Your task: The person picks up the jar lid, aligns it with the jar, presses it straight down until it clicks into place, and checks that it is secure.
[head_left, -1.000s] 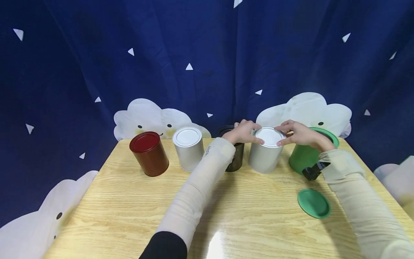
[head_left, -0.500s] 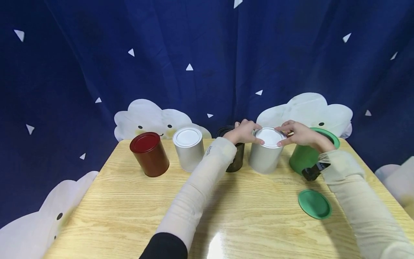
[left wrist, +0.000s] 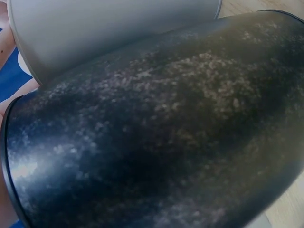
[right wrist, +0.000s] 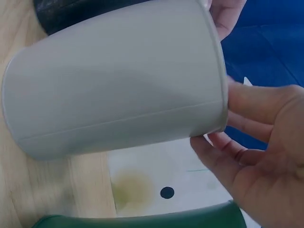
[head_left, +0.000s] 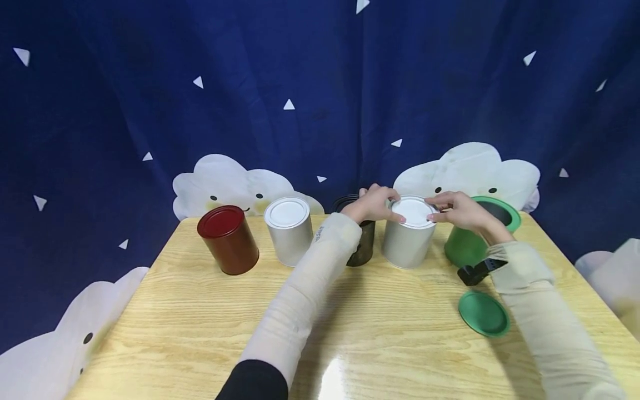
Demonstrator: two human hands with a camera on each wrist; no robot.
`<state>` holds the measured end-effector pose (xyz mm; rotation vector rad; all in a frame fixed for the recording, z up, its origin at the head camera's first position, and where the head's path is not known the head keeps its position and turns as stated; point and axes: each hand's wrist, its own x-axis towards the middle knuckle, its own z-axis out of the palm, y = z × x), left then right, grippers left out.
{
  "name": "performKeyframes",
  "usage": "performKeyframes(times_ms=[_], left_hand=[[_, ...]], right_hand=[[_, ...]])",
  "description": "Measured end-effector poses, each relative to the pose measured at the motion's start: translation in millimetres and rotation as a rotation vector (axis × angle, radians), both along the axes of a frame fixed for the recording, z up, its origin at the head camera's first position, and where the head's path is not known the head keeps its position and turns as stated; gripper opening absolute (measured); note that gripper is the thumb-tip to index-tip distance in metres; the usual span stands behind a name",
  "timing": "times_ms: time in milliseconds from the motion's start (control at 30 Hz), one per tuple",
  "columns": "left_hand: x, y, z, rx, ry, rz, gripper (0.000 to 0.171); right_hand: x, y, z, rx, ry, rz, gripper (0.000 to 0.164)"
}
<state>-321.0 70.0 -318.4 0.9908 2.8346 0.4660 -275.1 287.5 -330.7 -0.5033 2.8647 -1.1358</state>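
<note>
A white can (head_left: 407,247) with a white lid (head_left: 413,211) on top stands upright in the row. My left hand (head_left: 372,205) grips the left edge of that lid, thumb in front and fingers behind, its wrist above a dark mottled can (head_left: 364,253). On the opposite edge, my right hand (head_left: 462,210) holds the rim between thumb and fingers. The right wrist view shows its fingertips against the top rim of the white can (right wrist: 123,80). The dark can (left wrist: 156,128) fills most of the left wrist view, hiding much of the left hand.
An uncovered green can (head_left: 460,244) stands at the right, its green lid (head_left: 483,314) flat on the wooden table (head_left: 200,333) in front. To the left are another lidded white can (head_left: 292,239) and a dark red can (head_left: 231,244). A blue curtain (head_left: 320,83) hangs behind.
The right wrist sits slightly lower than before, with both hands still at the lid's edges. The head view has shifted a little. The cans and the green lid have stayed in place.
</note>
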Motion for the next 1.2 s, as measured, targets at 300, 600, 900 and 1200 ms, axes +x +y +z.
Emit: performKeyframes(times_ms=[300, 600, 900, 1200], left_hand=[[2.0, 0.0, 0.0, -0.055, 0.053, -0.005, 0.057], [10.3, -4.6, 3.1, -0.078, 0.108, 0.004, 0.066], [25.2, -17.5, -0.4, 0.041, 0.181, -0.056, 0.072], [39.6, -26.0, -3.0, 0.228, 0.212, -0.091, 0.076]], right_hand=[[3.0, -0.8, 1.4, 0.019, -0.040, -0.011, 0.048], [13.4, 1.9, 5.4, 0.045, -0.016, 0.015, 0.059], [31.0, 10.4, 9.8, 0.150, 0.084, -0.022, 0.060], [48.2, 18.4, 8.7, 0.134, 0.164, -0.019, 0.050]])
